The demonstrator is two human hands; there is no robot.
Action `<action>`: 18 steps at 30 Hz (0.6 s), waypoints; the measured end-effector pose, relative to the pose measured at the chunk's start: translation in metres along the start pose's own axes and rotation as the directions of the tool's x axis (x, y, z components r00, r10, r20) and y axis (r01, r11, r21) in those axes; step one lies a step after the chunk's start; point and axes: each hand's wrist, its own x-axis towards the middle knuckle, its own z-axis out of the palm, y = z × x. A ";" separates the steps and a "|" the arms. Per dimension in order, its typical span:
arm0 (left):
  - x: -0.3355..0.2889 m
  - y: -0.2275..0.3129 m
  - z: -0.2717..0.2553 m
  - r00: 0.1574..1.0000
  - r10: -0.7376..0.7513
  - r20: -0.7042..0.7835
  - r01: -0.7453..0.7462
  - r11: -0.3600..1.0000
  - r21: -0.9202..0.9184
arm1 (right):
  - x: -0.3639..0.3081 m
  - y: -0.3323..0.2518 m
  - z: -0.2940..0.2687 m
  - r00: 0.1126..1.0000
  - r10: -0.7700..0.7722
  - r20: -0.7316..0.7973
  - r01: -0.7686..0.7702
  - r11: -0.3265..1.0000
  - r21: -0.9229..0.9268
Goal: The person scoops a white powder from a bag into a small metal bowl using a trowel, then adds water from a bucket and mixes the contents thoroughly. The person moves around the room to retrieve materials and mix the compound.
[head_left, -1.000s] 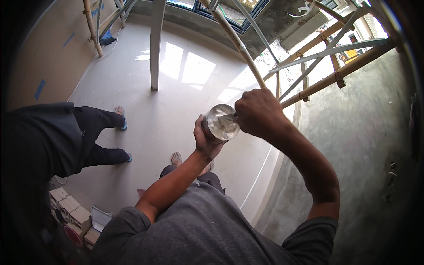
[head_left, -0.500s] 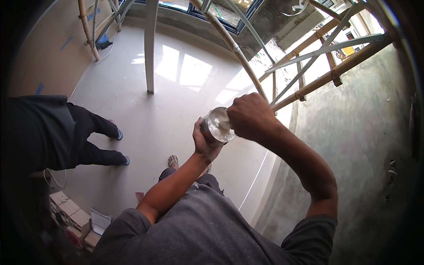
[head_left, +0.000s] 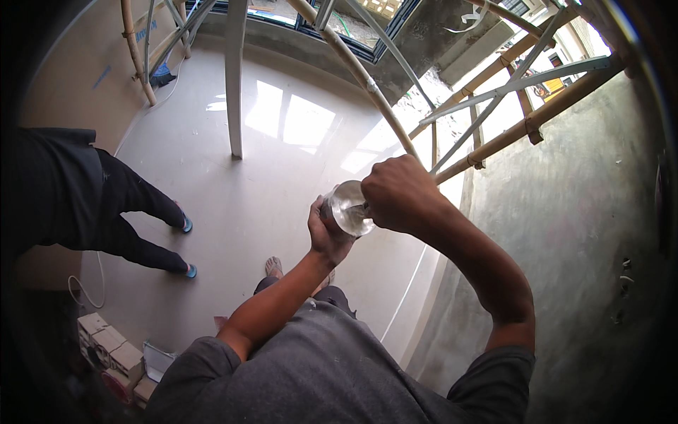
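Observation:
A round metal bowl with whitish residue on its inner wall is held out in front of my body, its mouth tilted toward me and to the right. My left hand wraps around its outer left side and underside. At the bowl's right rim my right hand is closed in a fist. A small dark end of some tool reaches from that fist into the bowl; the fingers hide its handle, so its kind is unclear.
A person in dark clothes stands at the left. Bamboo scaffold poles and an upright post rise ahead. A bare grey wall runs along the right. Stacked blocks lie at lower left on the shiny pale floor.
The fist has shifted slightly relative to the bowl, and the pale lump seen inside earlier shows less. My view has moved a little. Both hands keep their hold.

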 end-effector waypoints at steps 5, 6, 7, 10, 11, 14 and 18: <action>0.012 0.004 0.003 1.000 -0.012 0.023 0.012 1.000 -0.023 | 0.007 0.007 0.013 0.999 0.015 -0.043 -0.015 1.000 0.002; 0.010 0.003 0.001 1.000 -0.006 0.021 0.007 1.000 -0.030 | 0.006 0.003 0.013 0.998 -0.037 -0.052 0.038 0.999 0.003; 0.006 0.002 0.000 1.000 0.001 0.015 0.000 0.999 -0.038 | 0.004 0.005 0.008 0.998 -0.024 -0.062 0.025 1.000 0.018; 0.009 0.005 -0.002 1.000 0.001 0.000 -0.001 0.999 -0.032 | 0.014 0.020 0.009 0.996 0.069 -0.052 -0.068 0.997 0.029; 0.011 0.004 -0.001 1.000 -0.015 -0.022 0.014 0.999 -0.034 | 0.017 0.014 0.016 0.998 0.046 -0.044 -0.046 0.999 0.013; 0.011 0.008 -0.003 1.000 -0.016 -0.007 0.016 1.000 -0.003 | 0.016 0.010 0.004 1.000 0.008 -0.026 -0.008 1.000 0.000; 0.013 0.012 -0.001 1.000 -0.023 -0.010 0.022 1.000 -0.011 | 0.024 0.015 0.014 0.999 0.035 -0.026 -0.036 0.999 -0.016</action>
